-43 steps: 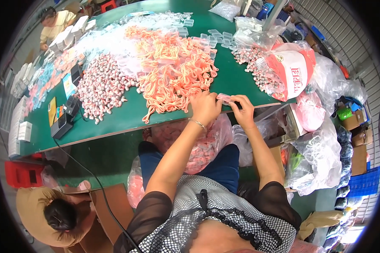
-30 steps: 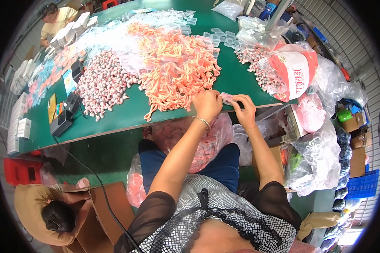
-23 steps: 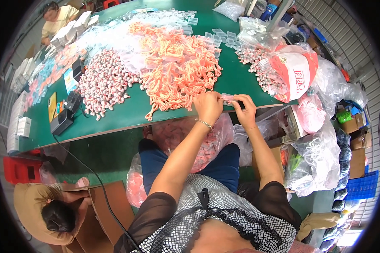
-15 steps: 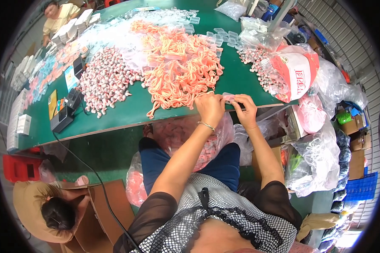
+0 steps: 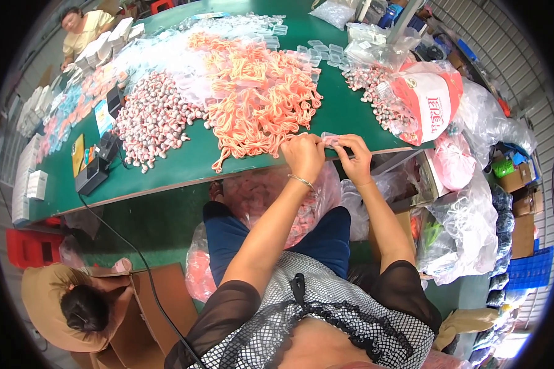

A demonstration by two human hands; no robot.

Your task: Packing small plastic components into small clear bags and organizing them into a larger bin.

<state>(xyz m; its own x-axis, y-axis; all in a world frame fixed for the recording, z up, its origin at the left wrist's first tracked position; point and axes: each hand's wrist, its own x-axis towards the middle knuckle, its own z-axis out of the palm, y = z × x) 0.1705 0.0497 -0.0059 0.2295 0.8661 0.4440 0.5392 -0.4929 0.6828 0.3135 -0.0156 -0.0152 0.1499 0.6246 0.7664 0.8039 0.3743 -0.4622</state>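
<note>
In the head view, a small clear pinkish case (image 5: 330, 139) is pinched by the fingers of the left hand (image 5: 303, 155) and right hand (image 5: 354, 157); red lettering is borne by a red-and-white bag (image 5: 438, 92) right of them, orange cords (image 5: 258, 114) being heaped to their left

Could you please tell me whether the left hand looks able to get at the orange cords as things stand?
Probably yes: the left hand is close beside the edge of the orange cords, with nothing visible between them, though it seems occupied with the small translucent piece.
</note>
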